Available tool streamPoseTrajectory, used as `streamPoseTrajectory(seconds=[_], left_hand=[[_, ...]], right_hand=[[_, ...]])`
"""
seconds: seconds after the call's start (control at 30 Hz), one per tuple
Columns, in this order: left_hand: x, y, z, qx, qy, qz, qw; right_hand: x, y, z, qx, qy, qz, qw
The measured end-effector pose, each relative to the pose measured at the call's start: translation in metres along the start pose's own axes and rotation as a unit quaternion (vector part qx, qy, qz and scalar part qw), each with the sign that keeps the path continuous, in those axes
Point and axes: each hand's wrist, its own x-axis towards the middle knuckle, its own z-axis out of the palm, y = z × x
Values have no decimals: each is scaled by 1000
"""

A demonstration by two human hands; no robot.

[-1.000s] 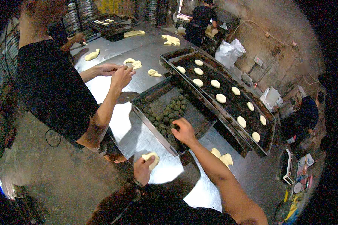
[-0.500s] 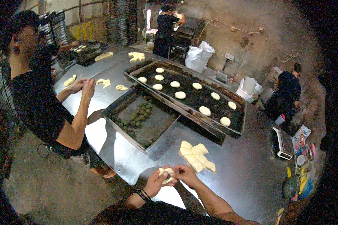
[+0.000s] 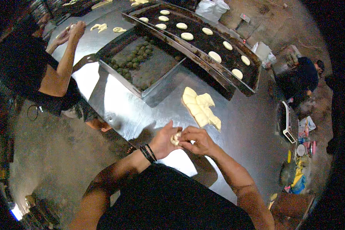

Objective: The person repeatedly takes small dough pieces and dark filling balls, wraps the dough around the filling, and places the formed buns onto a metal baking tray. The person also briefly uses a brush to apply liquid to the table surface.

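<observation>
Above the metal table's near edge, a small pale piece of dough (image 3: 175, 138) sits between my two hands. My left hand (image 3: 163, 142) cradles it against the palm and fingers, a dark band round the wrist. From the right, the bent fingers of my right hand (image 3: 198, 139) pinch its edge, covering part of it. Just beyond my hands lies a flat sheet of dough (image 3: 200, 106), scored into several joined pieces. Farther left, a shallow metal tray (image 3: 140, 92) contains several dark green balls. Several round pale dough pieces (image 3: 214, 57) rest on a large dark baking tray (image 3: 253, 85).
The baking tray overlaps the shallow tray's far right corner. At the left, a co-worker (image 3: 25, 73) handles dough near loose dough scraps (image 3: 99, 27). Another person (image 3: 306, 76) crouches beyond the table's right side. White sacks (image 3: 212, 9) stand on the floor behind.
The view has tilted downward, so the table appears higher and more of my arms shows. The dough between my hands looks smaller and more gathered, with my right fingers now over it.
</observation>
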Motion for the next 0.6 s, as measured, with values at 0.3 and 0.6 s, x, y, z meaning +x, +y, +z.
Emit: streamPoseTrajectory(seconds=[0.3,0.6], left_hand=[[12,22,-60,708,40,212,672],[-3,53,-35,753,-116,304,572]], right_hand=[[-30,2,67,-148,152,107,971],[10,36,53,198,-13,255,946]])
